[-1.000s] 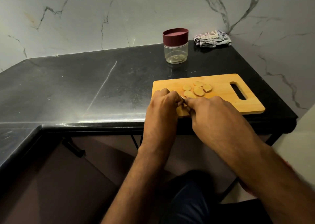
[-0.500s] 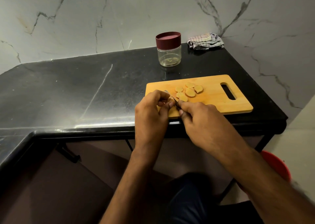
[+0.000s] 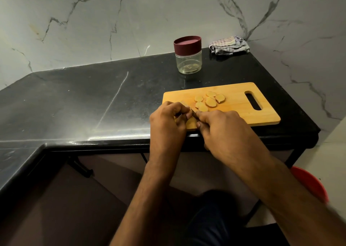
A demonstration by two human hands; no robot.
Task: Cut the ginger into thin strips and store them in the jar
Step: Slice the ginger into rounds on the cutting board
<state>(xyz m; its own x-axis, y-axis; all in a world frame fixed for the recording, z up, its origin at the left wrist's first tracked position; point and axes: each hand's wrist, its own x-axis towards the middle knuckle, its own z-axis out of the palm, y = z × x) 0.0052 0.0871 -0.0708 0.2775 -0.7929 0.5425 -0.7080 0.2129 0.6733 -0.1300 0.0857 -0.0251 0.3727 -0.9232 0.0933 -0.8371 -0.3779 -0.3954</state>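
Ginger slices (image 3: 209,100): about six pale yellow rounds, lying flat, clustered mid-board on a wooden cutting board (image 3: 237,107) near the counter's front right edge. Jar (image 3: 188,58): clear, upright, maroon lid screwed on, near the counter's back edge, apart from the board.

both forearms are stretched forward and drawn together. the left hand (image 3: 167,123) is curled, fingertips tucked under in a pinching grip. the right hand (image 3: 225,133) is clenched beside it — knuckles up, index finger extended forward — the two nearly touching.
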